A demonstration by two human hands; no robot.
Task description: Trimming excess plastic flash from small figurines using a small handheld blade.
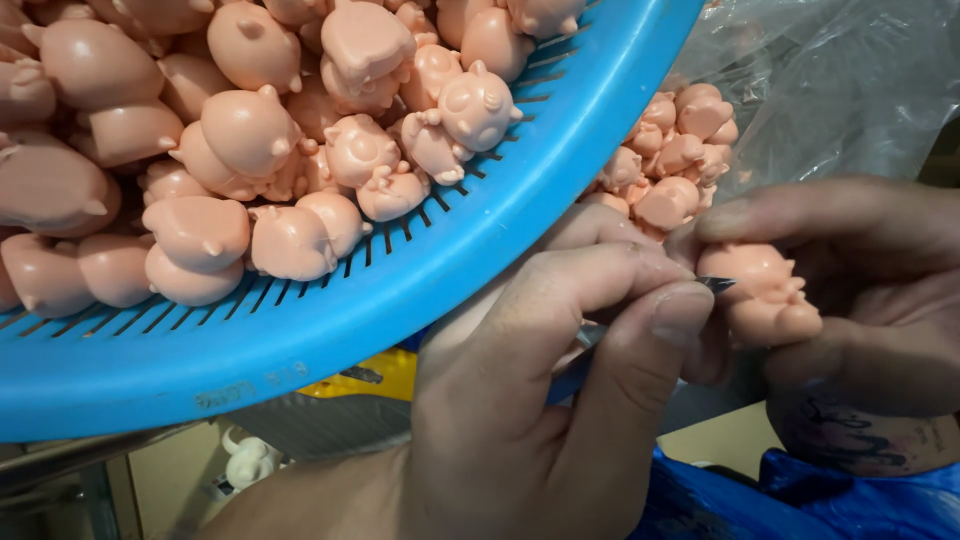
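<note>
Small pink figurine [765, 295] sitting in the grip of the right hand [860, 310], just right of the blue basket [420, 270] and below its rim. Fingers of that hand are curling around the figurine from above and from below, pinching it; its rounded body is showing between them, facing the other hand.

Left hand [540, 400] is coming in from the basket side, lying under the basket's rim. Thumb and forefinger are pressing together on a thin blade tool [715, 285]; only the dark metal tip is showing past the fingertip, and a bluish stretch of handle lower down in the fist. The tip is touching the figurine's near edge.

Basket is tilting, slotted wall toward the hands, heaped with pink figurines [250, 150] of the same kind, ears and stubby limbs pointing every way.

Beyond the basket's rim, above the hands, more pink figurines [675, 160] are lying bunched in a clear plastic bag [840, 80]. Below the basket, a yellow object [375, 375] is peeking out, partly hidden. Blue plastic sheet [800, 500] is lying under the right hand.
</note>
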